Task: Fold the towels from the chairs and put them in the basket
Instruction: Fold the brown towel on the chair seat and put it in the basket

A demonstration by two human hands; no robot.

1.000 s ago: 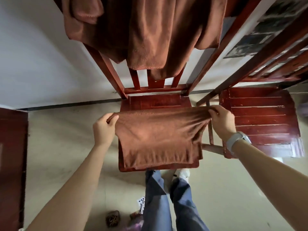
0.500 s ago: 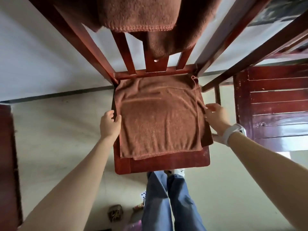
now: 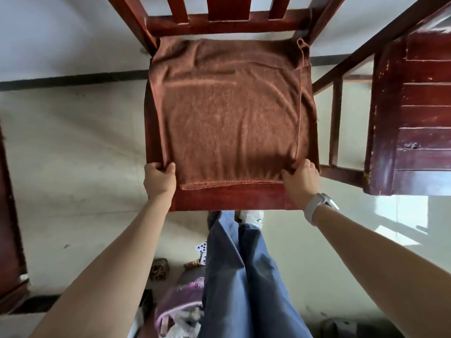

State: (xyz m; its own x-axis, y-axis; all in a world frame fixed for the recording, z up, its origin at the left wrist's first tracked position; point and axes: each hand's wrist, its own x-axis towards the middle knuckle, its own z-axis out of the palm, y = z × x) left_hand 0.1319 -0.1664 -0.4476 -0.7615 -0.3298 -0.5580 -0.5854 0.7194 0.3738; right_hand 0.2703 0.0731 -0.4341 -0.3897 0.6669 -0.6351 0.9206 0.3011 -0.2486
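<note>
Head view: both hands (image 3: 159, 178) now grip towel's (image 3: 227, 113) near corners.

Soft daylight, seemingly from the right; wide-angle edges bend.

- a brown towel (image 3: 227, 113), folded, lies flat on the seat of a red wooden chair (image 3: 229, 198).
- the left hand (image 3: 159, 180) pinches its near left corner.
- the right hand (image 3: 301, 181), white watch (image 3: 317, 207) on its wrist, grips the near right corner.
- a second chair (image 3: 415, 118) stands just beside, to the right.
</note>
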